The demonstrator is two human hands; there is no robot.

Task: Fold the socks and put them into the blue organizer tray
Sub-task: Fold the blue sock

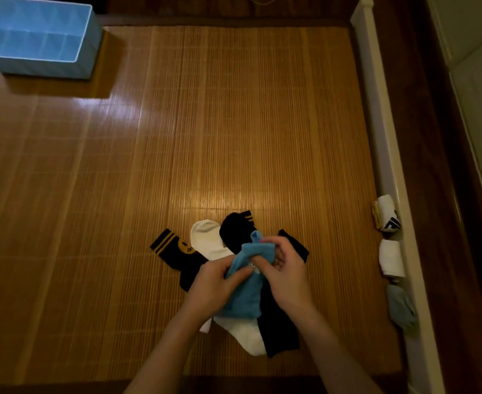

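Both hands, left (214, 282) and right (284, 268), pinch the blue sock (247, 294); I'd keep its edges matched, then fold it tight before the tray (74, 68).

Bare left hand (214, 282) and right hand (285, 271); forearms uncovered to the frame's edge.

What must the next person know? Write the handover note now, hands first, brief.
Left hand grips the blue sock from the left; right hand pinches its upper part. Both hold it over the loose pile of black socks and white socks on the bamboo mat.
Blue organizer tray: far left corner, no sock visible inside.
Done: three bundles, apparently folded, lie along the white rail on the right.
Left: finish the blue sock, fold the pile, move everything into the tray.
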